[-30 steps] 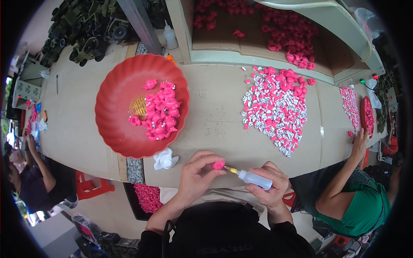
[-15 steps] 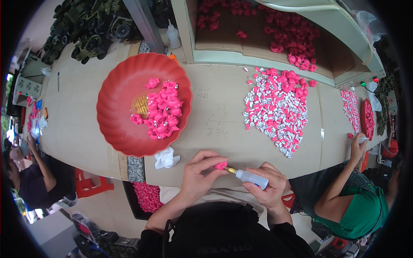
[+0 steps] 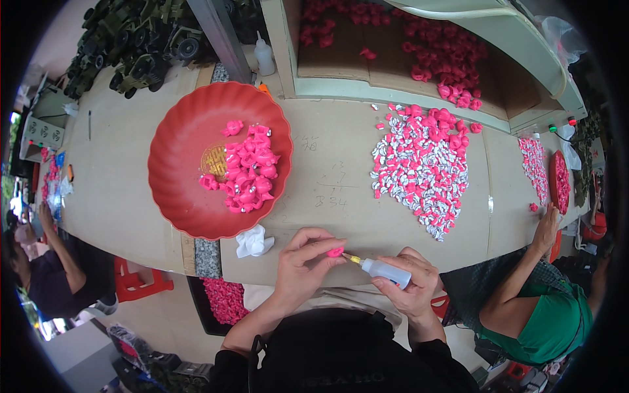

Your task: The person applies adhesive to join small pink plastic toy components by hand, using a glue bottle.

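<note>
My left hand (image 3: 303,265) pinches a small pink plastic piece (image 3: 335,252) at the table's near edge. A small white glue bottle (image 3: 385,271) lies in my right hand (image 3: 407,288), its yellow nozzle touching the pink piece. Up to the left stands a round red basin (image 3: 177,150) with a cluster of pink pieces (image 3: 247,174) in it. A large heap of pink and white pieces (image 3: 422,164) lies on the table to the right.
A crumpled white cloth (image 3: 253,242) lies by the basin. A raised tray (image 3: 393,46) at the back holds more pink pieces, with a white bottle (image 3: 264,56) beside it. Dark green toy vehicles (image 3: 131,46) are piled at the back left. Other people sit at left (image 3: 46,268) and right (image 3: 537,301).
The view has drifted slightly. My hands stay together at the table edge, the nozzle still on the pink piece.
</note>
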{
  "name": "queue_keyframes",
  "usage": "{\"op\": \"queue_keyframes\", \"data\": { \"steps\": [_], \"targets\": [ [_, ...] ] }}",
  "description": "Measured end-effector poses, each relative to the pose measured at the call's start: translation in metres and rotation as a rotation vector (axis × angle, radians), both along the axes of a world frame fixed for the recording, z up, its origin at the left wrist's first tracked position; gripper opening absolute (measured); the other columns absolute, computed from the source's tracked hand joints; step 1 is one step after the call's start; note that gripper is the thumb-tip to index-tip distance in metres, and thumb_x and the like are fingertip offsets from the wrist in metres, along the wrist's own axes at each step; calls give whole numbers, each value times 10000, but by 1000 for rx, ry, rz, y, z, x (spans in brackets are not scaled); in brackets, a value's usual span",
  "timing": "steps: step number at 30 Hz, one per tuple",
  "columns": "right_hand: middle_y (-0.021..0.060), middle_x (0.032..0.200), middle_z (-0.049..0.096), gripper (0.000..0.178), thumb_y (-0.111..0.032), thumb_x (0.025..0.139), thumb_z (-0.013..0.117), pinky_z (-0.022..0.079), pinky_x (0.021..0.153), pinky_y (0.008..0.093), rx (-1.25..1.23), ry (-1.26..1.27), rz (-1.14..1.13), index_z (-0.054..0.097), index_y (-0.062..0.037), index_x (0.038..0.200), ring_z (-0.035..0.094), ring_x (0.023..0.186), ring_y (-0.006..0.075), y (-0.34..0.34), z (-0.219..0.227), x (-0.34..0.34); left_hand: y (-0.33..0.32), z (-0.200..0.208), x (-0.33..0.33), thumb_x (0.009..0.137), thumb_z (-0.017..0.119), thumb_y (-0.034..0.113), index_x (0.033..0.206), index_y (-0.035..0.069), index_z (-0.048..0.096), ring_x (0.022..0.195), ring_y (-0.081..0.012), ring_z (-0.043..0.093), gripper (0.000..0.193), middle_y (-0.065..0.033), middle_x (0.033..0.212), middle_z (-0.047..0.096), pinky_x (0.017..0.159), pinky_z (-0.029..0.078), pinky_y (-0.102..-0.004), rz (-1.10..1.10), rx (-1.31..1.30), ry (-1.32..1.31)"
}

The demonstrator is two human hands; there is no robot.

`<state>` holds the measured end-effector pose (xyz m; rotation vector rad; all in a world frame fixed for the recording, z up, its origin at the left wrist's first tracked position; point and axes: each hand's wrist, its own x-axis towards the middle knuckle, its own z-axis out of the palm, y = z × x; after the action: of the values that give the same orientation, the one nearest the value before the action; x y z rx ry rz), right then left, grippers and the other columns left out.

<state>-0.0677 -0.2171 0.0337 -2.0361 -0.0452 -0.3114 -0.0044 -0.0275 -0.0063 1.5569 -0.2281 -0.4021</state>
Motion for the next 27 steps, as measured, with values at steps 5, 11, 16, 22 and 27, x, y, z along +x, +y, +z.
{"op": "queue_keyframes", "data": {
  "steps": [5,11,16,22,27],
  "targets": [
    [66,618,609,339,-70,614,821,385,503,279,6,1,-33,692,15,916,490,534,161,-1,0,0,0,2,1,731,706,-81,1017,70,703,893,-142,588,324,-48,1025,553,788,524,-252,-8,-17,-31],
    [60,630,602,341,-53,614,814,369,502,266,57,37,-25,689,19,924,487,559,140,-1,-2,-2,0,-1,1,736,700,-80,1009,75,708,895,-142,589,313,-52,1033,553,785,520,-258,5,47,-127],
    [87,794,622,376,-5,641,778,422,605,249,328,126,-156,652,30,994,559,686,137,-3,-15,0,1,-3,-1,737,711,-65,1021,70,694,895,-142,592,316,-49,1004,577,779,504,-260,24,18,-98],
    [109,969,635,326,6,714,717,458,789,317,70,9,-144,626,-8,1027,593,889,234,9,-37,33,6,-5,-9,742,724,-52,1014,16,602,880,-120,592,305,-59,979,604,783,484,-246,23,-42,68],
    [100,990,636,318,-17,721,721,447,833,299,123,139,-93,634,-13,1026,588,920,189,18,-31,39,7,-3,-12,747,724,-54,996,10,587,874,-110,595,291,-56,977,608,787,485,-246,9,-73,91]
  ]
}}
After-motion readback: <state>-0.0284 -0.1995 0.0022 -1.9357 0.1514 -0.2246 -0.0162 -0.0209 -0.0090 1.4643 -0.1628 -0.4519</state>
